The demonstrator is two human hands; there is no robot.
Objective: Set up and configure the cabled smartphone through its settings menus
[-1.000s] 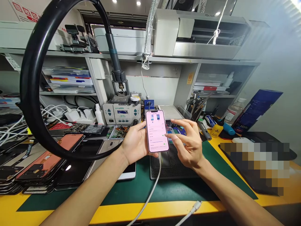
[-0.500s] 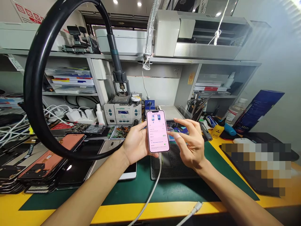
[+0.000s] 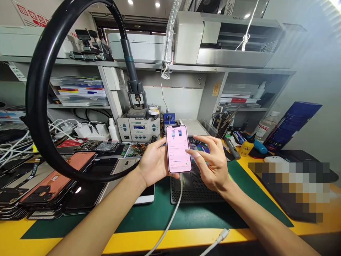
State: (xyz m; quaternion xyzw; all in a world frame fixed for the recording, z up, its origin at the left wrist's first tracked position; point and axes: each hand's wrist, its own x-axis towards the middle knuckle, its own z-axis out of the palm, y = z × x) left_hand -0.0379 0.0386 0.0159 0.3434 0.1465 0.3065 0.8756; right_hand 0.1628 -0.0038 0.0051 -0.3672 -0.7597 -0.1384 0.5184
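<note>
Head view: phone held up over bench, approx. mid-width, in from front edge; cable at its bottom end. Long axis runs roughly front-to-back edge, top tipped slightly L. L hand grips it, fingers behind, thumb along L side. R hand just R of phone, fingers loosely spread, index tip at screen's R side; touch vs. hover: can't tell.

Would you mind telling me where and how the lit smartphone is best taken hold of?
I'd cradle the smartphone from the left, as the left hand does: thumb along its left long edge, fingers behind. Its slim body faces the camera screen-first, the white cable leaves its bottom edge, and the right hand is at its right side.
</note>
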